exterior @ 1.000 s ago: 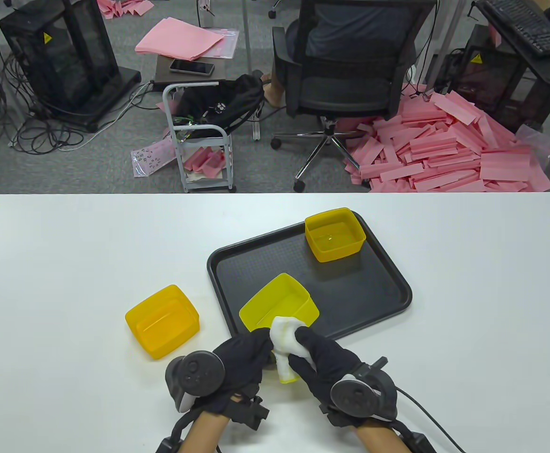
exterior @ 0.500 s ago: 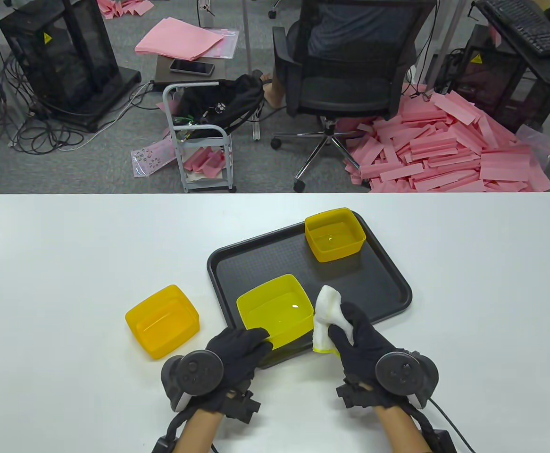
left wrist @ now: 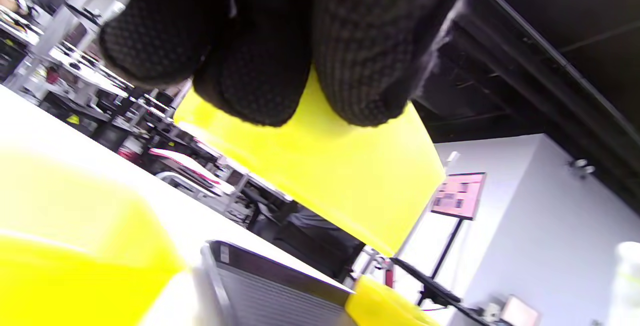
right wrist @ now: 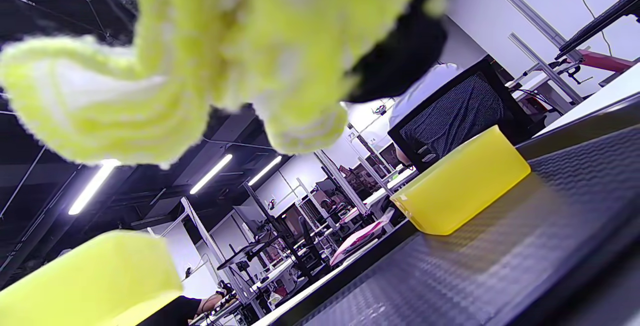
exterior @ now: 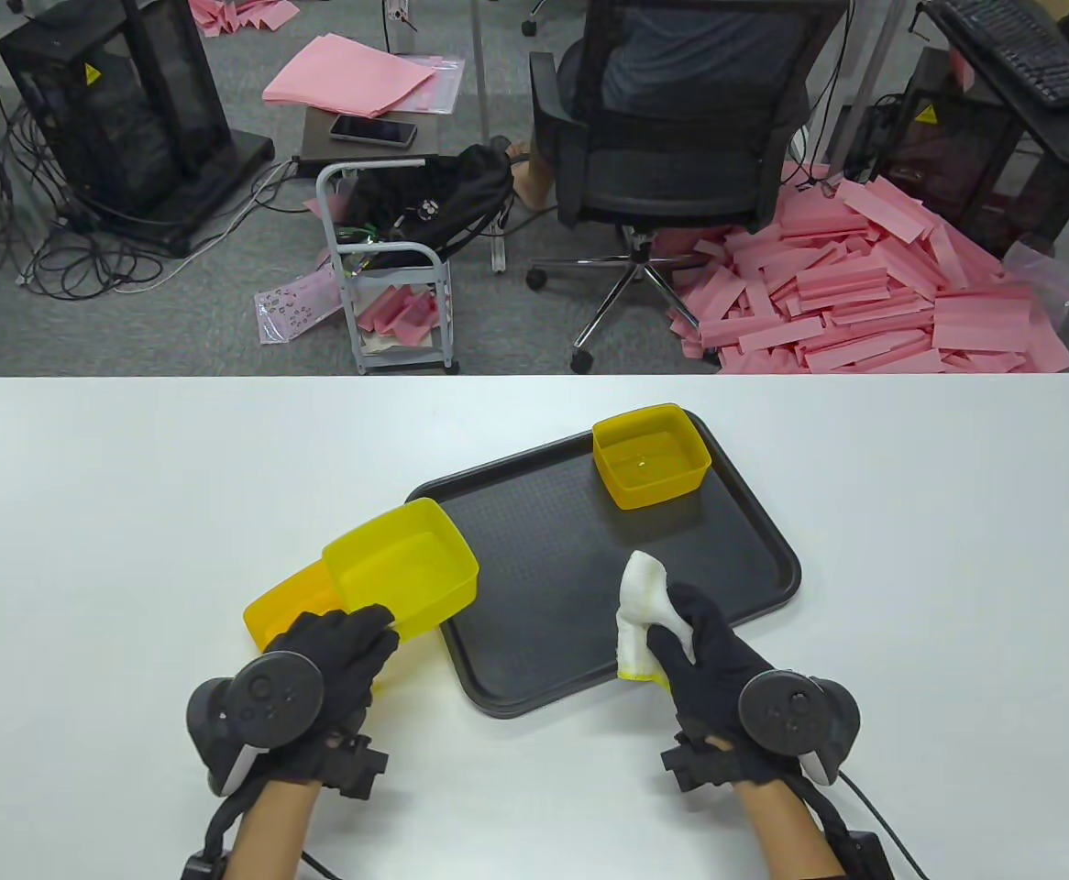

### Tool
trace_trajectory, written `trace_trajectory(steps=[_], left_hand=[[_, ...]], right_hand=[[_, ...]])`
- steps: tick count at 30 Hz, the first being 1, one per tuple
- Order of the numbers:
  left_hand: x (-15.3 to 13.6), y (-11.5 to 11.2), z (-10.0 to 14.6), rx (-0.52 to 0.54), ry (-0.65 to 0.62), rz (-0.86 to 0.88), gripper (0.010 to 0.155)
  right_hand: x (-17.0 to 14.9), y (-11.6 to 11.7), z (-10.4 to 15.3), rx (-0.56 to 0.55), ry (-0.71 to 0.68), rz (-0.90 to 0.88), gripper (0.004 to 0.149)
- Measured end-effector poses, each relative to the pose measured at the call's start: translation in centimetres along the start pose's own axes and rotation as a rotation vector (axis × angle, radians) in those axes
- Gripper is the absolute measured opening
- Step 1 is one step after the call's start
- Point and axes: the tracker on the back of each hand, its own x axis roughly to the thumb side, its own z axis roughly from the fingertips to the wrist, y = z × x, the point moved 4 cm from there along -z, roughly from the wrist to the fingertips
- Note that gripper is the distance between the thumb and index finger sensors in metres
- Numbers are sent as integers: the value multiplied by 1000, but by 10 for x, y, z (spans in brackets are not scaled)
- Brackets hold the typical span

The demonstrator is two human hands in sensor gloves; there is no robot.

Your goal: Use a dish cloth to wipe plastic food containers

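Left wrist view: gloved fingers (left wrist: pixel 260 66) are seen clamped over the near wall of a lifted yellow container (left wrist: pixel 330 176), so it is held by the left hand (exterior: pixel 337 655). In the table view that container (exterior: pixel 402 564) is carried clear of the tray (exterior: pixel 754 550) and hangs partly above a second, orange-yellow container (exterior: pixel 273 614) resting on the white table (exterior: pixel 131 477); whether the two touch cannot be told. The dish cloth (exterior: pixel 637 610) is gripped bunched in the right hand (exterior: pixel 704 642), raised over the tray's near edge and touching no container.

Progress, as judged: one container is parked off the tray and one is being carried toward it, probably wiped ones. A third container (exterior: pixel 649 456) sits at the tray's far corner and looks like the remaining one; its wiping is not yet begun.

Around: an office chair (exterior: pixel 681 119) with someone seated, a heap of pink foam strips (exterior: pixel 883 293), a small cart (exterior: pixel 388 266) and a black rack (exterior: pixel 122 110) are seen beyond the table. Nothing blocks the reach to the far container.
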Motion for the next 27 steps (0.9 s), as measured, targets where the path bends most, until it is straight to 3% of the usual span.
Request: trace_trajectory(steps=[6,10,27], left_hand=[[-51,25,9,21,130,-27,40],[-70,31,16,11,178,-58,40],[-69,-2,15,-56,136,-141,40]], right_hand=[[1,1,0,20,6,17,57],[1,3,-1,29,9,25,57],[-1,5,-2,50,16,39,56]])
